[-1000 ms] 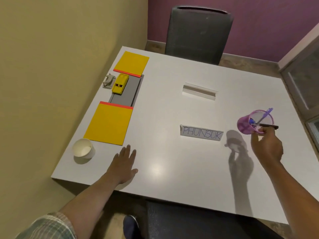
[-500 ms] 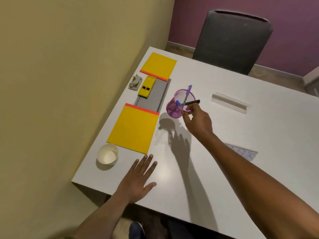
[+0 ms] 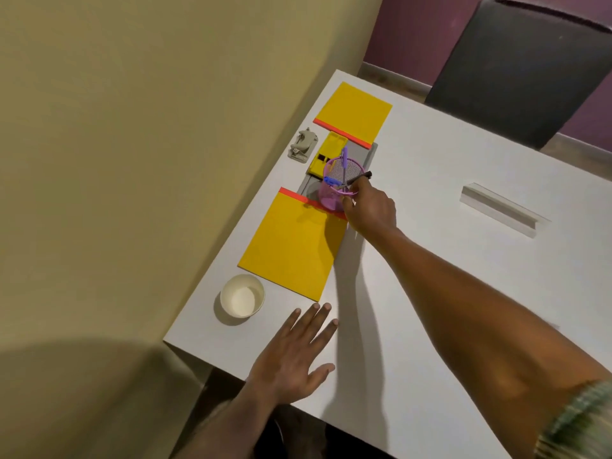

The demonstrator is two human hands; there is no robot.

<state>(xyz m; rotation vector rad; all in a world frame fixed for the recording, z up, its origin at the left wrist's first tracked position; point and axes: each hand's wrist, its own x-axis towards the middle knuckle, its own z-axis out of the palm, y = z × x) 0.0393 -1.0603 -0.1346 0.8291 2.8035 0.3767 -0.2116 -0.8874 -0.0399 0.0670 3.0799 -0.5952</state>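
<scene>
Right hand (image 3: 369,210) grips the pen cup (image 3: 329,200) above the grey tray (image 3: 370,154), apparently not yet set down; left hand (image 3: 291,356) lies flat.

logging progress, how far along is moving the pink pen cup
Done: the pink mesh pen cup is over the grey strip between the two yellow sheets. In hand: the right hand grips its side, a black pen across the rim; the left hand lies flat on the table. Left: setting it down and letting go; whether its base touches is unclear.
</scene>
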